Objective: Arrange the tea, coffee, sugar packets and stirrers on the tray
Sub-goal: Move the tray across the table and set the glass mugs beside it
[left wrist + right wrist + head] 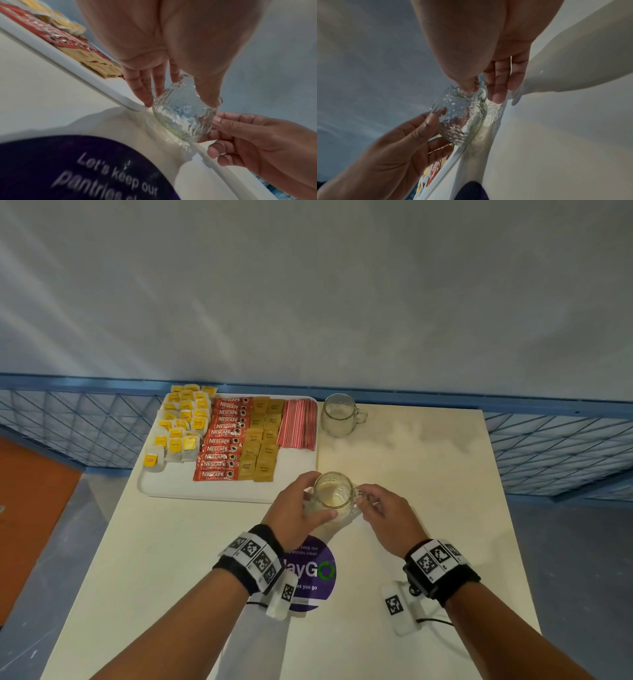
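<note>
The white tray (171,487) lies at the table's back left. It holds yellow-tagged tea bags (181,426), a column of red Nescafe coffee sachets (222,440), brown sugar packets (262,440) and red-striped stirrers (298,422), side by side from left to right. Just off the tray's front right corner is a textured glass mug (334,496). My left hand (298,505) grips its body (183,115) with fingers and thumb wrapped round. My right hand (380,508) pinches its handle (481,88). The mug looks empty, with its base at or barely above the table.
A second empty glass mug (339,416) stands at the back, right of the tray. A round purple sticker (311,573) lies on the table under my left wrist. A blue wire fence (548,440) runs behind the table. Bare tabletop (428,474) stretches to the right.
</note>
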